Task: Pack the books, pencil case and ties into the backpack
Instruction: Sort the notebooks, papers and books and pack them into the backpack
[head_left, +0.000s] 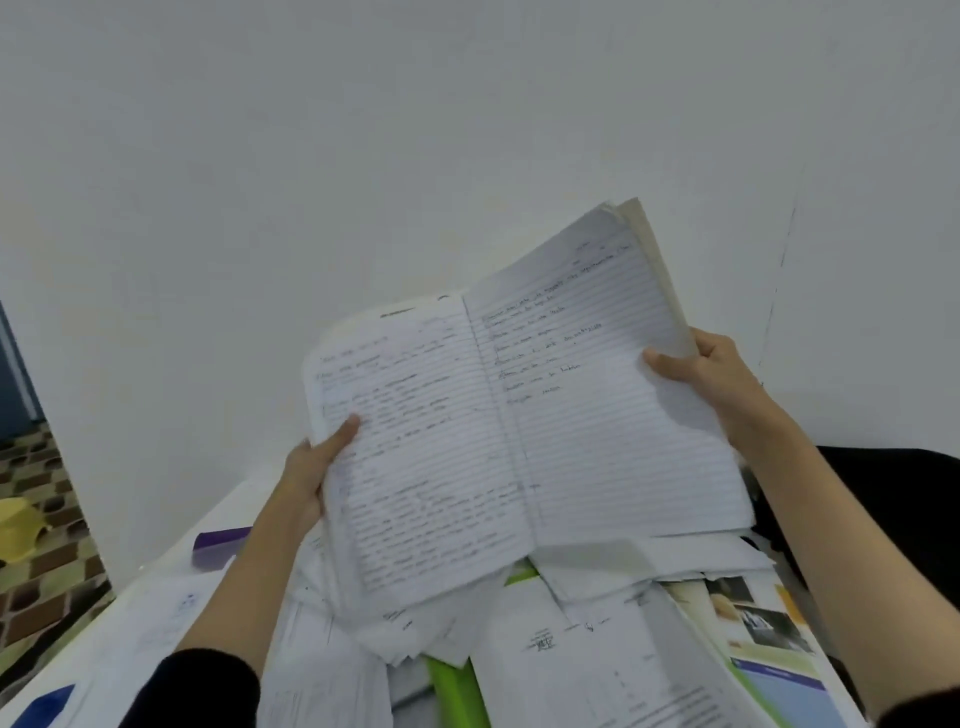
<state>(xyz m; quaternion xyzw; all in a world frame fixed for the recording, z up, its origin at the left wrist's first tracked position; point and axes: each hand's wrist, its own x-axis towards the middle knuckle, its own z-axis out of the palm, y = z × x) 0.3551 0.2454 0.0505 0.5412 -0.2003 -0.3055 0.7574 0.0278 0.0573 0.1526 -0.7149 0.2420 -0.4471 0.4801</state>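
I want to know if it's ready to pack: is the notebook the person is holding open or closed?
Open: the notebook shows two lined, handwritten pages, the left hand and right hand gripping its outer edges.

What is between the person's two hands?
An open lined notebook spans from the left hand to the right hand, seen in the head view.

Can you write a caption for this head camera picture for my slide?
Both hands, left hand and right hand, hold an open lined notebook above a pile of papers.
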